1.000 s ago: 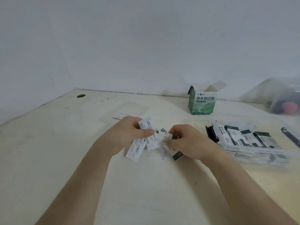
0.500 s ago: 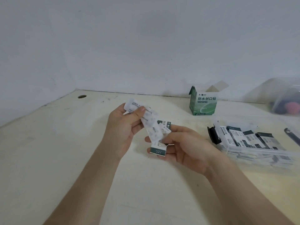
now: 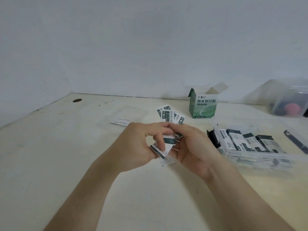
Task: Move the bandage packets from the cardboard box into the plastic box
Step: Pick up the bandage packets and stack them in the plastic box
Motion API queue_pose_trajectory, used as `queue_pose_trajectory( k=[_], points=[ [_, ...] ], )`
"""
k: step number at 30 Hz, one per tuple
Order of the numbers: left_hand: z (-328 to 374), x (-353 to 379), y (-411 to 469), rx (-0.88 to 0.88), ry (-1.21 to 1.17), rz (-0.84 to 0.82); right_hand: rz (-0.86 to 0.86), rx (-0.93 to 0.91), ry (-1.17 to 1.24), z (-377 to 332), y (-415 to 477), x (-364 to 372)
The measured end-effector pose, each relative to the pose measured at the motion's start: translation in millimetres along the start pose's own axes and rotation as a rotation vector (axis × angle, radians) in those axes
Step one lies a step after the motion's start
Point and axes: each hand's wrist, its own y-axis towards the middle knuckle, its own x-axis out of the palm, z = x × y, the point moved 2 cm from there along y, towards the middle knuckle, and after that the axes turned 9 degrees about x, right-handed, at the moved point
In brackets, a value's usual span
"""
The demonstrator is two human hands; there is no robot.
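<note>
Mid-transfer: bundle gathered, not yet dropped.
Left hand and right hand both pinch the white-and-green paper bandage packets, left of the part-filled clear plastic box and in front of the open green cardboard box. Next: carry right, release inside the rim. Half a second ago the hands were apart; now they are together.
</note>
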Motion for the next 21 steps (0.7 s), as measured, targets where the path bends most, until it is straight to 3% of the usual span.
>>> queue_pose_trajectory(
  k=[4, 7, 9, 13, 21],
  points=[
    [11, -9, 0, 0.01, -0.112, -0.04, 0.075, -0.077, 0.085, -3, -2, -1],
    [20, -17, 2, -0.066, -0.521, 0.194, 0.088, -0.101, 0.056, -4, -3, -3],
    [14, -12, 4, -0.222, -0.686, 0.355, 0.055, -0.107, -0.008, -4, -3, -1],
    [-8, 0, 6, -0.484, -0.582, 0.48, -0.014, -0.076, -0.116, -3, -6, 7],
    [-7, -4, 6, -0.392, -0.233, 0.544, -0.113, -0.007, -0.147, -2, -8, 6]
  ],
)
